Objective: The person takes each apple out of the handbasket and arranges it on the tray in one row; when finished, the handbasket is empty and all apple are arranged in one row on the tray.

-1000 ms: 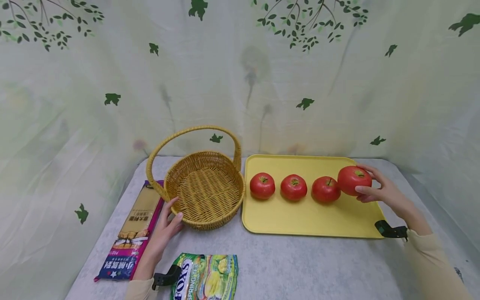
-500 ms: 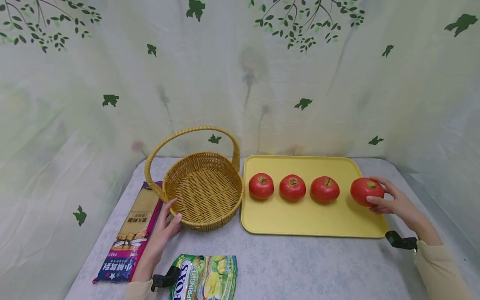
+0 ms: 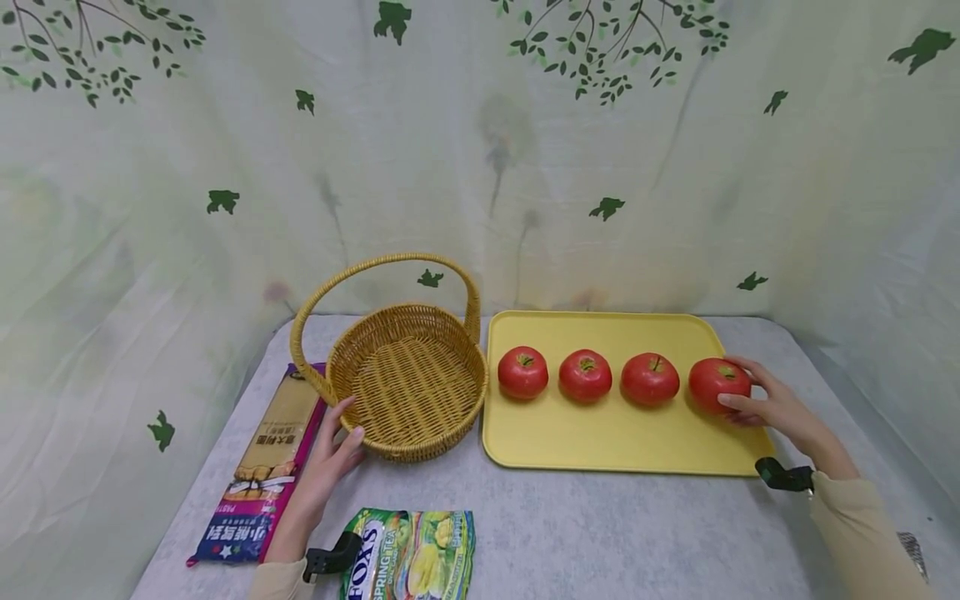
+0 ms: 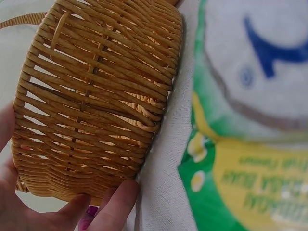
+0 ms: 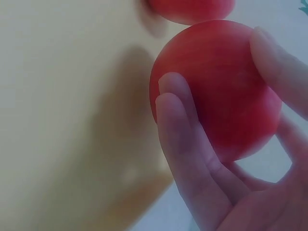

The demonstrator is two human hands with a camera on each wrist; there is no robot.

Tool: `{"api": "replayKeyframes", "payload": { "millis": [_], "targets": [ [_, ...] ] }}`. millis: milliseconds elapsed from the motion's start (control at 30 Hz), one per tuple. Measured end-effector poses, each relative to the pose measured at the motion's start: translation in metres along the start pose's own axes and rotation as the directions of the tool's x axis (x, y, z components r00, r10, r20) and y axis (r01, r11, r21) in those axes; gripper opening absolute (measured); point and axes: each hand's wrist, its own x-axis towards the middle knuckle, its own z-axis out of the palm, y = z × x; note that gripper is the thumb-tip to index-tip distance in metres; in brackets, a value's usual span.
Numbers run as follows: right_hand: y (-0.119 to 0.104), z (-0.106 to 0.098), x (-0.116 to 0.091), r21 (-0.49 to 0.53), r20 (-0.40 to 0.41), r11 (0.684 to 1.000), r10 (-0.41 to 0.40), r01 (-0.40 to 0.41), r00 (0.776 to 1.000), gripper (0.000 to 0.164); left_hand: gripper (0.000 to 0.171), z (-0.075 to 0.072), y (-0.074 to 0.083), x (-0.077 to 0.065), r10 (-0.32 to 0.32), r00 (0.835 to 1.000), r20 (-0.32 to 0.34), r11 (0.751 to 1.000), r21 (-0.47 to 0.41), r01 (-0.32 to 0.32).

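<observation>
In the head view my right hand (image 3: 772, 407) grips a red apple (image 3: 712, 382) at the right end of the yellow tray (image 3: 585, 442). Fingers and thumb wrap the apple (image 5: 216, 91) in the right wrist view; whether it touches the tray is unclear. Several red apples stand in a row on the tray, the nearest apple (image 3: 649, 379) just left of the held one. My left hand (image 3: 322, 467) holds the near left side of a round wicker basket (image 3: 416, 392), which has a tall handle and nothing inside. The left wrist view shows fingers (image 4: 115, 207) against the basket's woven wall.
A pasta packet (image 3: 262, 467) lies left of the basket, partly behind the left arm. Near the front edge lies a green candy bag (image 3: 416, 554) marked FOX'S. A printed curtain (image 3: 480, 167) closes off the table's back and sides.
My right hand carried the apple right and down, away from the neighbouring apple, then shifted slightly back left. The left hand and basket have stayed put.
</observation>
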Motion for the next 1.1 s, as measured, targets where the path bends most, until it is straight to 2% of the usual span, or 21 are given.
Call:
{"api": "replayKeyframes", "payload": {
  "millis": [200,533,667,767,1000,1100],
  "targets": [
    [-0.016,0.004,-0.003,0.017,0.032,1.000,-0.021,0.020,0.999,0.085,0.057,0.000,0.000,0.000,0.002,1.000,0.004,1.000,-0.005,-0.002],
    [-0.015,0.000,0.002,0.061,0.077,0.998,-0.021,0.016,0.997,0.073,0.058,0.001,0.001,0.001,0.003,1.000,-0.002,1.000,-0.001,-0.003],
    [-0.017,0.001,0.001,0.070,0.097,0.997,-0.020,0.013,0.995,0.075,0.058,0.000,0.001,0.002,0.001,1.000,-0.004,1.000,-0.006,-0.001],
    [-0.011,0.002,0.003,0.081,0.086,0.997,-0.019,0.012,0.996,0.077,0.057,0.000,0.002,0.003,-0.001,1.000,-0.004,1.000,-0.016,0.001],
    [0.025,-0.004,0.019,0.127,0.026,0.992,-0.020,0.017,0.999,0.092,0.058,0.000,0.003,0.004,0.006,1.000,0.008,1.000,-0.016,-0.006],
    [0.020,-0.003,0.015,0.115,0.024,0.993,-0.026,0.023,0.999,0.090,0.058,0.000,0.005,0.004,0.011,1.000,0.015,1.000,-0.007,-0.011]
  ]
}}
